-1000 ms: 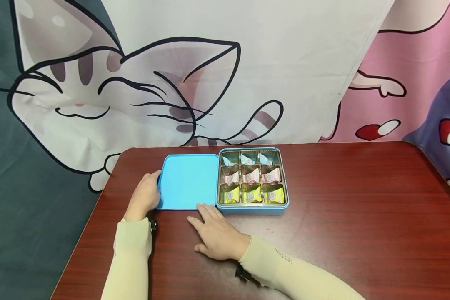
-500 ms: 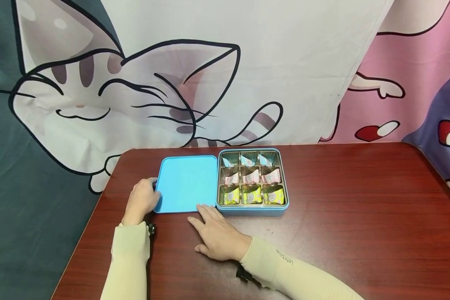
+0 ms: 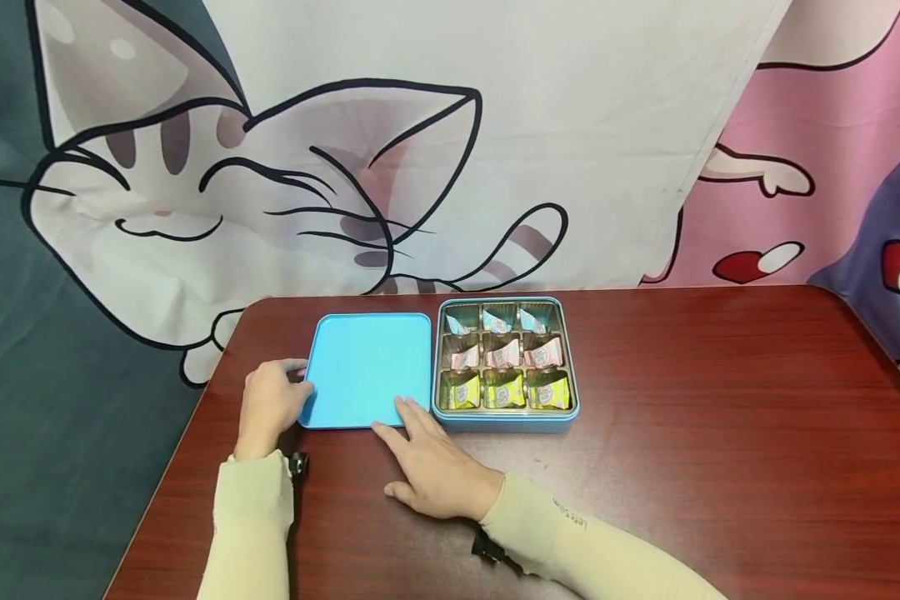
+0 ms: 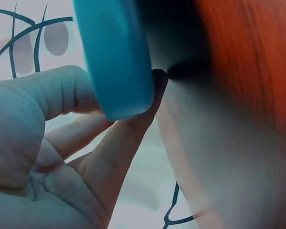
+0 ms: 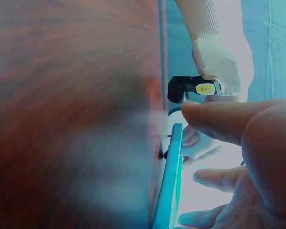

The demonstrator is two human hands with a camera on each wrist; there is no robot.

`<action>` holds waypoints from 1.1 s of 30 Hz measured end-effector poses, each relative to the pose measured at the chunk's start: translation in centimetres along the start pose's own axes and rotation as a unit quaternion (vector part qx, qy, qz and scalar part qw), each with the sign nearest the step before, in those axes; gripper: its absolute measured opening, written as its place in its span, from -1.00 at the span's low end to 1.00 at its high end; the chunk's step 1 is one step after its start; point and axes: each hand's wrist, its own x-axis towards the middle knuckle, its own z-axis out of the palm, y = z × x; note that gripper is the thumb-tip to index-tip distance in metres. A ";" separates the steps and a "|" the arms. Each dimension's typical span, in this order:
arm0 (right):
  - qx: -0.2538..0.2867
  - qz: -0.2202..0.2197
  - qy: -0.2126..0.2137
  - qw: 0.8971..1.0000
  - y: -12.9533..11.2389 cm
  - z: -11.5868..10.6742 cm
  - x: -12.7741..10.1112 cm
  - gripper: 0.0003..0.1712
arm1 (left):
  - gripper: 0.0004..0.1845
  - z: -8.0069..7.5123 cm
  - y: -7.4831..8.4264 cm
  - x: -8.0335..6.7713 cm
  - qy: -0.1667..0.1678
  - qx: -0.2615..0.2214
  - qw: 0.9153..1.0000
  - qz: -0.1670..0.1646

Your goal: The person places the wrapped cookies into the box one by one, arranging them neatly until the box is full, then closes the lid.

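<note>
Blue lid (image 3: 367,368): left hand (image 3: 270,404) covers edge; grip contact blurred.

right sleeve (image 3: 570,521): small print "let's slim"; candy wrapper print too small to read.

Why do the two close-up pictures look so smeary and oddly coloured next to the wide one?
Head view: evenly lit and sharp; the blue lid, open tin and both hands read clearly. Left wrist view: the lid's edge sits so near the lens that it and the left hand blur, and the table glows orange. Right wrist view: the tabletop is a soft red haze, and the right hand is washed out by bright backlight.
</note>
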 end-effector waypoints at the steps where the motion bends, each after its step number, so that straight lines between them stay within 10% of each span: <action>1: 0.002 -0.003 0.006 1.000 0.0 0.0 0.0 -0.18 | -0.59 -0.1 -0.1 -0.1 0.001 -0.003 1.000 0.002; 19: 0.053 0.026 0.105 0.993 -0.7 0.3 0.8 -0.03 | -0.57 -1.1 -1.5 -0.9 0.016 -0.036 0.999 -0.001; 33: 0.252 0.094 0.176 0.947 -2.0 -1.7 1.2 -0.07 | -0.55 -2.9 -1.0 -2.3 0.076 -0.048 0.996 -0.004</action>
